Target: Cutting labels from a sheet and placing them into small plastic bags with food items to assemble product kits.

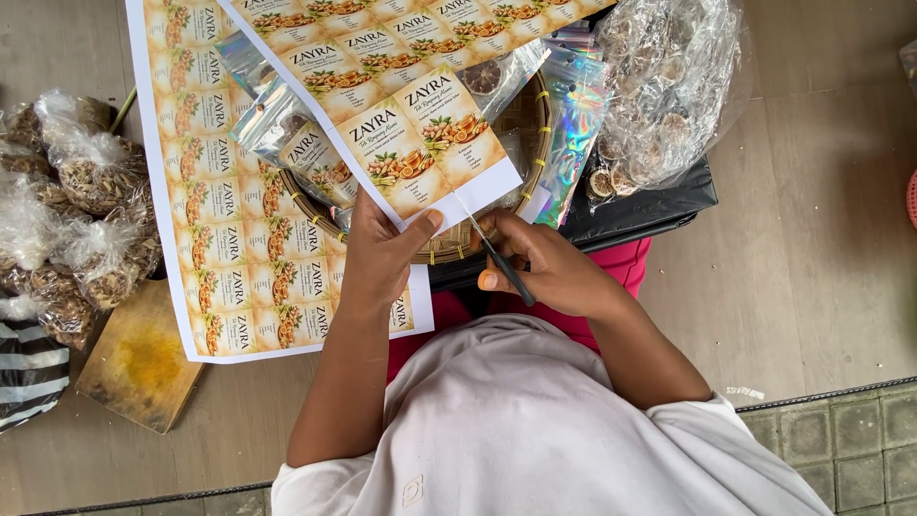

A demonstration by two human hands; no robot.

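My left hand (380,253) pinches the lower edge of a strip of printed labels (420,115), thumb on top near its white margin. My right hand (544,268) grips a pair of scissors (492,250) whose blades meet the strip's bottom right corner. Both hands hover over a round woven tray (531,143) that holds shiny zip pouches (287,124). A second, larger sheet of labels (224,191) lies flat on the floor to the left, partly under my left wrist.
Clear bags of dried goods (81,201) are piled at the left, with a wooden board (138,358) below them. A bag of dried slices (659,86) and holographic pouches (573,134) rest on a black box (640,210) at the right.
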